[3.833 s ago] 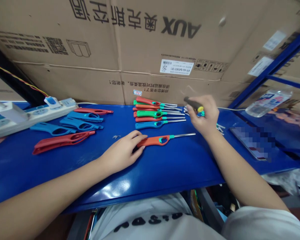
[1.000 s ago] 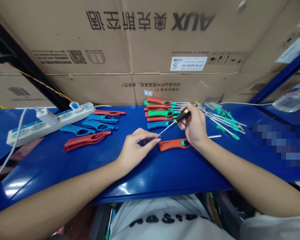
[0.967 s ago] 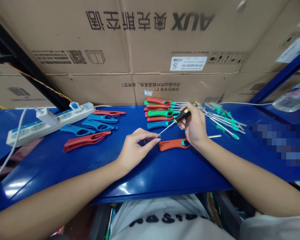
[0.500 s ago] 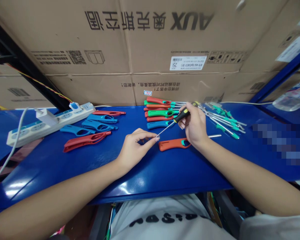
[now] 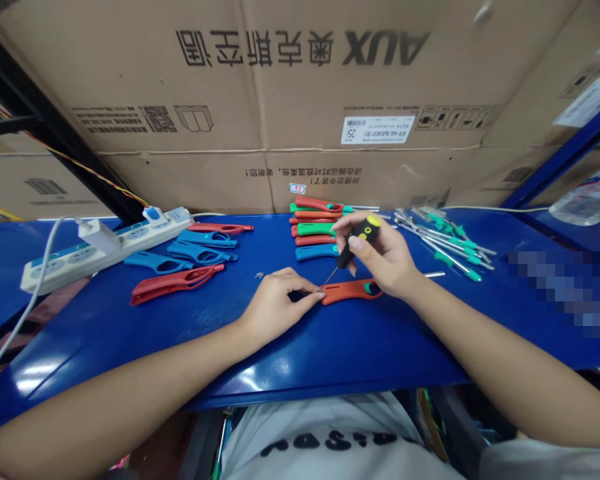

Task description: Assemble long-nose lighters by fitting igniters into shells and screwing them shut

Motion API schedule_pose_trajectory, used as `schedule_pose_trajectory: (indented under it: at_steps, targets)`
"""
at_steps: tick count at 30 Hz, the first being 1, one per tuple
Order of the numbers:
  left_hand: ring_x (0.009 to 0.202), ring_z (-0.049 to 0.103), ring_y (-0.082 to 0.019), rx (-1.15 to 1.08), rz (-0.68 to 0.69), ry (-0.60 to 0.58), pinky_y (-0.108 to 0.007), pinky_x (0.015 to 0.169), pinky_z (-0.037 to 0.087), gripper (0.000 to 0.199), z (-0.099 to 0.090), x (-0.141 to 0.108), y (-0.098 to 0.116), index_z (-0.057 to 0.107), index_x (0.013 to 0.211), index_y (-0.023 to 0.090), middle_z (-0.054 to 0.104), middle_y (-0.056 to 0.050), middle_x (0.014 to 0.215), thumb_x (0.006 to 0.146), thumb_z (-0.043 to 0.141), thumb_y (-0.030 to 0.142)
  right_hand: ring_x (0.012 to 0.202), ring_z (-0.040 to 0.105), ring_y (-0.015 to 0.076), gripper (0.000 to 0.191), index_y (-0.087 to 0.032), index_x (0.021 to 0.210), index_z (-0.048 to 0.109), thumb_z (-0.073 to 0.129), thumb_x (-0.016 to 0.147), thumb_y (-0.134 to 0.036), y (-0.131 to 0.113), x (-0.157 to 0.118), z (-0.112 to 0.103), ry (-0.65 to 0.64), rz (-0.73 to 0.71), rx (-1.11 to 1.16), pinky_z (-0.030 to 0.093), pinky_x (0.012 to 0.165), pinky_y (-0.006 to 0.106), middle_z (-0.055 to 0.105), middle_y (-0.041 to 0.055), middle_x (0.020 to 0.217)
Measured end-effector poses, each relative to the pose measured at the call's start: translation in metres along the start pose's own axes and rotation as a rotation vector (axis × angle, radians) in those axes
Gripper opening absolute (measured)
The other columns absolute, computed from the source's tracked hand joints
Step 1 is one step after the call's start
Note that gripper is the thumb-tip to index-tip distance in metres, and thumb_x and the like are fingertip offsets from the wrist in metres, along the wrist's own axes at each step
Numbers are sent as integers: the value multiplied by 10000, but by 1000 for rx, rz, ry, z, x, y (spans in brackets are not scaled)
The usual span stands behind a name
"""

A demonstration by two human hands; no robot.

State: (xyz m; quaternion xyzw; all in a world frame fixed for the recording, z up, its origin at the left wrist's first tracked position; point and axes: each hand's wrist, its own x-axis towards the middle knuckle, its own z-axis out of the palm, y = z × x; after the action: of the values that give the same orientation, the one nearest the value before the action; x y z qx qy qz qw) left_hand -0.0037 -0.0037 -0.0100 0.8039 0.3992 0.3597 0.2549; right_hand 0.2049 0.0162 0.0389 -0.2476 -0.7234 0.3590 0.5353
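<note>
My right hand [image 5: 387,259] grips a black and yellow screwdriver [image 5: 364,235], its shaft slanting down to the left. The tip meets the pinched thumb and finger of my left hand [image 5: 279,303], at the left end of an orange lighter [image 5: 347,291] lying flat on the blue table. Whatever my left fingers pinch at the tip is too small to make out. Beyond my right hand the lighter's metal tube [image 5: 435,275] sticks out. A few tiny screws [image 5: 259,275] lie left of my left hand.
Several assembled lighters [image 5: 316,251] lie behind my hands. Metal rods with green ends [image 5: 455,250] are piled at the right. Red and blue handle shells [image 5: 177,283] and a white power strip [image 5: 107,248] are at the left, with a cardboard box [image 5: 300,87] behind.
The screwdriver has tilted steeper and its tip has moved down and right to the orange lighter's end. My left hand has moved slightly right and down with it, uncovering the tiny screws.
</note>
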Motion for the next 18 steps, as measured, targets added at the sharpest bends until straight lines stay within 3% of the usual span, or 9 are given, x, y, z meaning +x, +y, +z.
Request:
schedule_pose_trajectory:
  at_steps: [2, 5, 7, 9, 11, 15, 18]
  targets:
    - [795, 668, -188, 17, 44, -25, -341, 781, 526, 73, 1, -1, 1, 792, 825, 235, 780, -12, 832, 871, 735, 233, 596, 583, 120, 245, -249, 1158, 612, 604, 955, -386, -1, -3, 3, -11, -23, -50, 516, 502, 259, 601, 5, 829]
    - [813, 666, -197, 24, 79, -37, -351, 794, 528, 59, 2, -2, 4, 788, 852, 221, 782, -23, 852, 875, 734, 229, 664, 626, 156, 446, -304, 1281, 572, 734, 868, -335, 2, -8, 6, 115, -89, -135, 571, 569, 288, 626, 6, 839]
    - [818, 666, -199, 28, 92, -36, -350, 795, 530, 59, 2, -2, 5, 785, 862, 217, 783, -26, 860, 879, 730, 231, 700, 645, 169, 548, -340, 1274, 585, 820, 783, -275, 7, -12, 6, 214, -194, -195, 590, 628, 315, 660, 6, 894]
    - [824, 667, -201, 36, 100, -41, -353, 802, 530, 70, 1, -2, 5, 783, 865, 219, 784, -27, 867, 889, 719, 236, 728, 661, 177, 502, -355, 1216, 633, 830, 765, -251, 9, -14, 4, 238, -268, -231, 591, 672, 342, 690, 11, 977]
    - [833, 668, -205, 48, 108, -52, -360, 813, 528, 86, 0, -2, 4, 783, 872, 222, 785, -30, 877, 901, 705, 242, 764, 676, 193, 458, -360, 1258, 628, 771, 828, -293, 8, -15, 3, 149, -222, -179, 592, 669, 355, 701, 30, 1059]
    - [831, 662, -205, 60, 134, -61, -362, 819, 525, 94, 0, -2, 3, 781, 898, 216, 787, -34, 889, 913, 695, 248, 807, 689, 187, 587, -375, 1489, 418, 621, 940, -327, -2, -12, 4, -94, -43, -41, 608, 617, 323, 672, 69, 1211]
    - [836, 657, -195, 48, 160, -41, -346, 825, 524, 90, 0, -2, 2, 773, 897, 211, 784, -28, 891, 917, 693, 246, 842, 708, 182, 618, -366, 1474, 415, 657, 916, -259, -5, -10, 6, -73, -57, -74, 615, 617, 295, 675, 70, 1201]
